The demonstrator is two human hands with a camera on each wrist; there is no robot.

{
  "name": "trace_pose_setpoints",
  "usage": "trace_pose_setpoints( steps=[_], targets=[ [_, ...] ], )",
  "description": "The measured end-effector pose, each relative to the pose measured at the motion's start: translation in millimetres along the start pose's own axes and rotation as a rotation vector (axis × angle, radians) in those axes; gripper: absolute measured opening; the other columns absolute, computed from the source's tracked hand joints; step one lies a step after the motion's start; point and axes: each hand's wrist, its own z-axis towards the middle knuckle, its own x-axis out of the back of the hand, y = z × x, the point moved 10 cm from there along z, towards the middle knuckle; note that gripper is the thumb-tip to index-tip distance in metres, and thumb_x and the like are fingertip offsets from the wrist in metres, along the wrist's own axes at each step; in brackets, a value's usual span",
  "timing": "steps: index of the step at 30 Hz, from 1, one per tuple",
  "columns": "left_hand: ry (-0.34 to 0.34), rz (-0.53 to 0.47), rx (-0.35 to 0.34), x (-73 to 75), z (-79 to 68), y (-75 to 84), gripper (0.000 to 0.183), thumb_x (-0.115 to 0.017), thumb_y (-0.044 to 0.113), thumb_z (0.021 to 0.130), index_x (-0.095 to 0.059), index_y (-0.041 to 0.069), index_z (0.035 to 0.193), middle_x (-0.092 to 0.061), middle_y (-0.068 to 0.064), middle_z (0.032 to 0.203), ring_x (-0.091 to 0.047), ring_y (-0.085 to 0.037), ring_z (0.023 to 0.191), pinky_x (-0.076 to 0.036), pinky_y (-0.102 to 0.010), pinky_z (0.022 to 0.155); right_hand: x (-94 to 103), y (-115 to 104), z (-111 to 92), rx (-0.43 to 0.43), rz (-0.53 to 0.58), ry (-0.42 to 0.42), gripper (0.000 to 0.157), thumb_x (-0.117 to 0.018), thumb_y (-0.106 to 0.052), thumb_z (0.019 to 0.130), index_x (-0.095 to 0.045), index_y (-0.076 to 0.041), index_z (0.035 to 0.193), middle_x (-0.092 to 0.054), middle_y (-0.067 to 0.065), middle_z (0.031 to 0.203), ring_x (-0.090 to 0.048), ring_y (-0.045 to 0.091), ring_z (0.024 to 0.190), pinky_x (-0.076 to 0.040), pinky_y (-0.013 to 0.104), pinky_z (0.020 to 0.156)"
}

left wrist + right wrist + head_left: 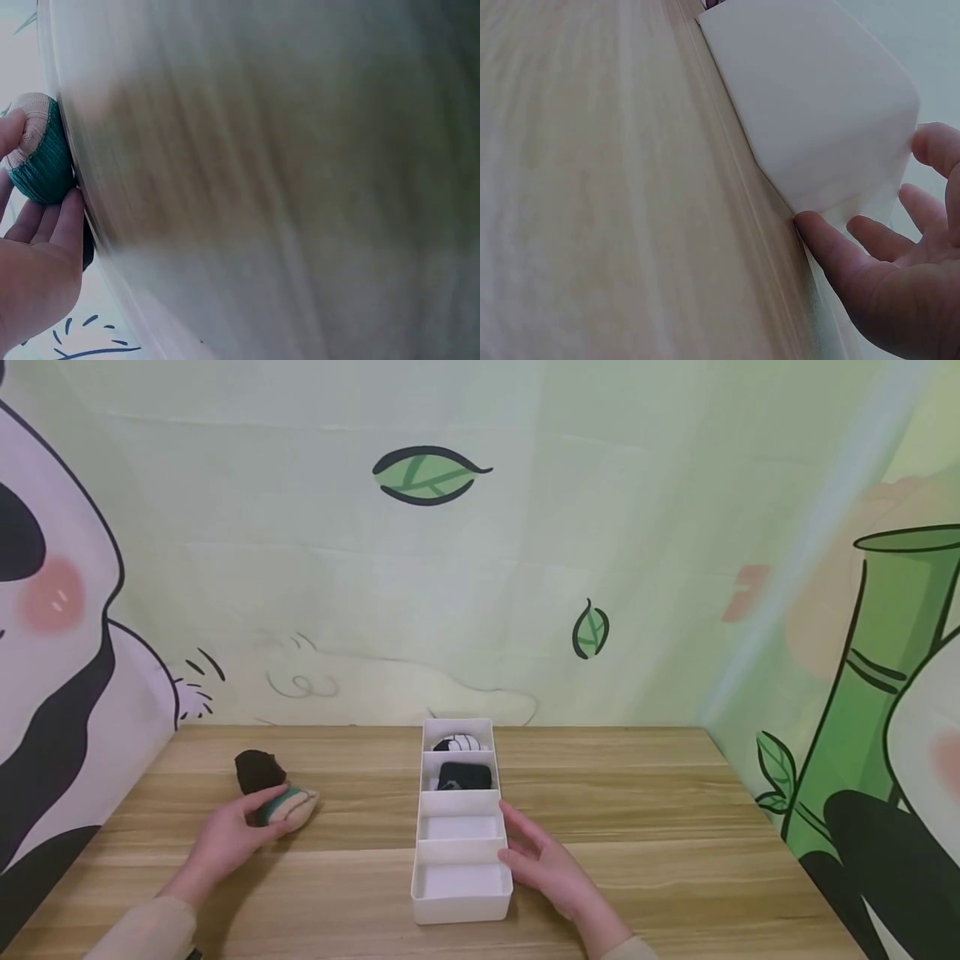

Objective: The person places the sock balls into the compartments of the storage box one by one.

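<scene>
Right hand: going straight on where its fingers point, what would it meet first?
The white four-compartment organizer, probably at once: the right hand appears to touch its right-hand wall, though exact depth is unclear.

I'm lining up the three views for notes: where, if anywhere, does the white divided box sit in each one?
Head: lower centre, the white box, the right hand touching its right side.
Left wrist: not in this picture.
Right wrist: upper part, right of centre; its outer walls show, with fingertips at its lower edge.
Shared landmark: the wooden tabletop, in all three views.
</scene>
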Motion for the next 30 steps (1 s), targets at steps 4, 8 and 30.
trace_pose_setpoints(
  steps=[4, 8, 30],
  targets=[
    [-0.011, -0.002, -0.01, -0.9, -0.2, 3.1, 0.068, -0.076, 0.041, 0.087, -0.055, 0.004, 0.14, -0.053, -0.032, 0.135, -0.051, -0.046, 0.12, -0.044, -0.055, 0.093, -0.2, 0.8, 0.3, -0.005, 0.006, -0.002, 0.07, -0.064, -0.007, 0.096, -0.028, -0.007, 0.156, -0.021, 0.025, 0.159, -0.037, 0.045, 0.136, -0.047, 0.043, 0.1],
    [-0.005, -0.009, -0.031, -1.3, -0.5, 8.1, 0.064, -0.077, 0.036, 0.086, -0.058, 0.003, 0.137, -0.054, -0.03, 0.134, -0.051, -0.046, 0.122, -0.044, -0.055, 0.094, -0.2, 1.1, 0.4, -0.006, 0.005, -0.002, 0.071, -0.065, -0.008, 0.095, -0.028, -0.007, 0.156, -0.022, 0.025, 0.159, -0.038, 0.044, 0.136, -0.047, 0.043, 0.1],
    [0.027, -0.001, -0.153, -13.3, -0.9, 38.8, 0.058, -0.083, 0.028, 0.08, -0.065, 0.005, 0.13, -0.064, -0.022, 0.125, -0.058, -0.039, 0.113, -0.046, -0.051, 0.092, -0.4, -0.3, 0.1, -0.004, 0.005, -0.001, 0.071, -0.064, -0.008, 0.096, -0.028, -0.007, 0.156, -0.021, 0.026, 0.159, -0.036, 0.046, 0.136, -0.046, 0.044, 0.101]
  ],
)
